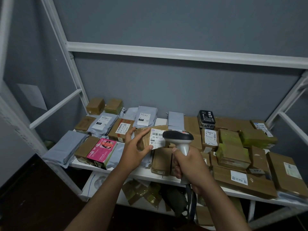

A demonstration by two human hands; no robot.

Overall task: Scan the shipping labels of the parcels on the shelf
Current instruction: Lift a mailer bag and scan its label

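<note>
One labelled parcel in left hand, scanner just right.

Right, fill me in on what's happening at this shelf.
A person is scanning parcel labels. The left hand holds a small brown cardboard parcel up off the white shelf, its white shipping label facing the scanner. The right hand grips the handle of a handheld barcode scanner, whose dark head sits right at the label's edge. Many other boxes and grey mailer bags lie on the shelf, along with a pink box at the front left.
</note>
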